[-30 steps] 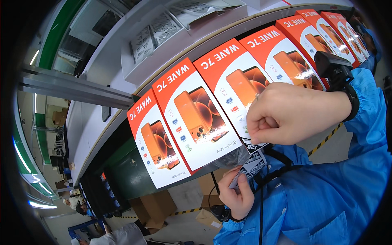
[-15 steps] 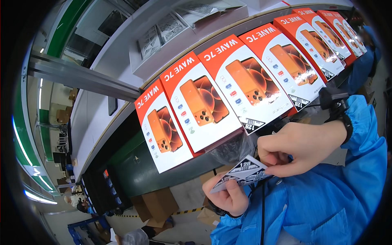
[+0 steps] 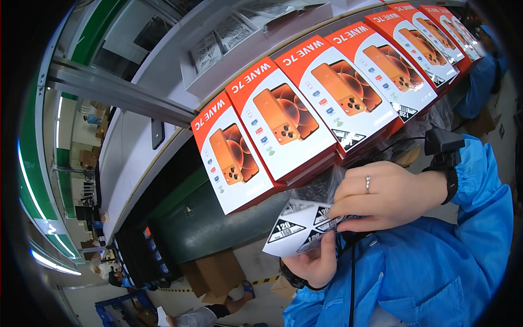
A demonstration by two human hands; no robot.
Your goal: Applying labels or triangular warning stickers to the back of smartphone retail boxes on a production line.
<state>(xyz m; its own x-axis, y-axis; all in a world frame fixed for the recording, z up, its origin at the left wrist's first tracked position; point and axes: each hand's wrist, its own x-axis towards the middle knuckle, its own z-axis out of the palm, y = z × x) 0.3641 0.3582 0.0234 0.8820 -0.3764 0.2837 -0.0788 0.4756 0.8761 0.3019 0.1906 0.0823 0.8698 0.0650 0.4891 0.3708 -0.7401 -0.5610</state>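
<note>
My left hand grips a sheet of black-and-white stickers from below, its thumb resting on the printed face. The sheet bends slightly and its triangular labels face up. My right hand, a ring on one finger, pinches the sheet's right edge between thumb and fingers; whether a single label is lifted there is hidden. Just beyond my hands a row of red-and-white phone boxes leans tilted. The nearest-left box and the second box show no corner label, while the third box carries a black triangular one.
Behind the boxes, a white tray on the bench holds more printed sheets. A dark phone lies on the bench to the left, near a metal post. Below stand a green surface and an open cardboard box. A person's leg shows at the bottom.
The sticker sheet has turned to show more of its printed face. My right hand has rotated, bringing its back into view. The boxes sit slightly higher and further right in view.
</note>
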